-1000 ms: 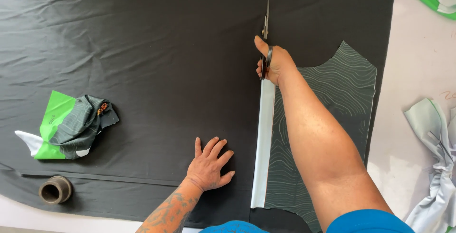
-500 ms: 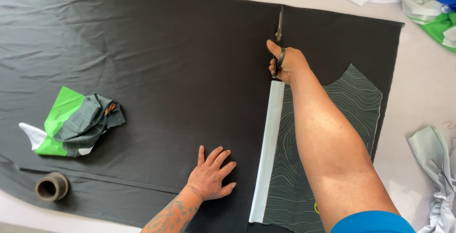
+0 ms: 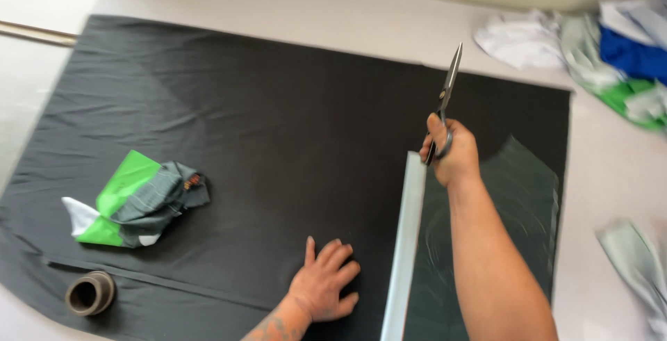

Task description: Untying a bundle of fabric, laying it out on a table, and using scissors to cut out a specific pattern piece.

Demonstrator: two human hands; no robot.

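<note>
Right hand fingers gripped scissors, blades closed, at frame centre-right. Left hand fingers spread flat on black fabric, bottom centre.

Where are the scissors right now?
Head view, right of centre: the scissors are in the right hand, blades pointing up over the far edge of the black fabric, just above the pale strip.

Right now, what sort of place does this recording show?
Probably a sewing or garment-cutting workshop: large black fabric sheet spread over a pale cutting table, long metal shears in the right hand, crumpled coloured fabric scraps.
</note>
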